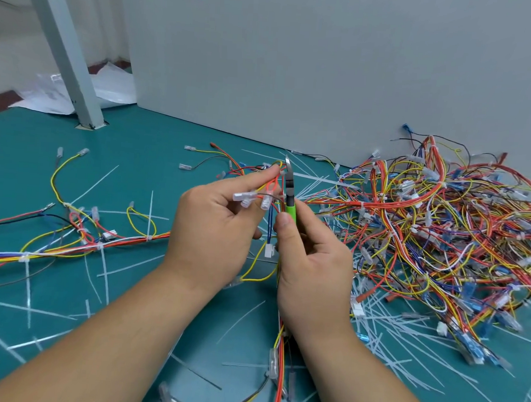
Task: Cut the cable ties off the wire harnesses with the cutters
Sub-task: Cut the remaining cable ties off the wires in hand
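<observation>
Nearest us, our left hand (pixel 212 231) pinches the harness (pixel 270 186); our right hand (pixel 313 266) grips the cutters (pixel 289 207), blades toward twelve o'clock. We should nip only the cable tie (pixel 317 178).

Left hand (pixel 216 229) and right hand (pixel 314 266) raised close together, fingers (pixel 243 180) curled, gripping.

Left hand (pixel 212 228) pinches harness (pixel 269 187); right hand (pixel 313 266) grips cutters (pixel 289 190).

A grey post (pixel 65 52) stands on the teal surface (pixel 143 137), with a grey panel (pixel 297 63) to its right and crumpled white plastic (pixel 115 89) behind its foot.
</observation>
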### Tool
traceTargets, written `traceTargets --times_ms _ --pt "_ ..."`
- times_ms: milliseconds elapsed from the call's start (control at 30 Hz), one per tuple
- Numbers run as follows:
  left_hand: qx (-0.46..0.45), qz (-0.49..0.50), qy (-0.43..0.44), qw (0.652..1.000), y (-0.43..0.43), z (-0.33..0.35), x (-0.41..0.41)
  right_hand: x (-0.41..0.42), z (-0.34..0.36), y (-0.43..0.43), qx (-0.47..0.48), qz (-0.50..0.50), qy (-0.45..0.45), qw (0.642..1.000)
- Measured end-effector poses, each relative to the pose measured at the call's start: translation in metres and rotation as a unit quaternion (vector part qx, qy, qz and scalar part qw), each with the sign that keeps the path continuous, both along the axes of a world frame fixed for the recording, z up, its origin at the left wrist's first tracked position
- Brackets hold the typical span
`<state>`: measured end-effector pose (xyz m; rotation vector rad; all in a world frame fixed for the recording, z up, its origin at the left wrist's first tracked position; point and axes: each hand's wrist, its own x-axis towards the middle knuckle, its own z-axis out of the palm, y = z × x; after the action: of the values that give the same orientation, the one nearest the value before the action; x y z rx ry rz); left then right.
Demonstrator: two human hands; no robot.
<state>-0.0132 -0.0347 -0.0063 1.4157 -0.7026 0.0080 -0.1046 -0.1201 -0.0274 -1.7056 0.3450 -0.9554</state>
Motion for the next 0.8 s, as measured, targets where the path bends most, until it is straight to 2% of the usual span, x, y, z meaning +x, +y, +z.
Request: traceTargets --times_ms 167,467,800 --pt "0.011 0.009 -0.002 1.0 -0.0004 0.0013 -0.0004 -0.0001 0.0009 -0.0019 0.017 0.03 0.003 0.999" --pt "0.006 0.045 0.005 0.999 0.0 0.0006 0.0012 0.0015 -0.0034 0.0025 0.007 -0.015 0.029 0.999" --pt "-0.006 0.035 0.018 0.999 0.0009 0.0014 0.0 0.0018 0.0001 0.0042 -0.01 -0.02 0.058 0.998"
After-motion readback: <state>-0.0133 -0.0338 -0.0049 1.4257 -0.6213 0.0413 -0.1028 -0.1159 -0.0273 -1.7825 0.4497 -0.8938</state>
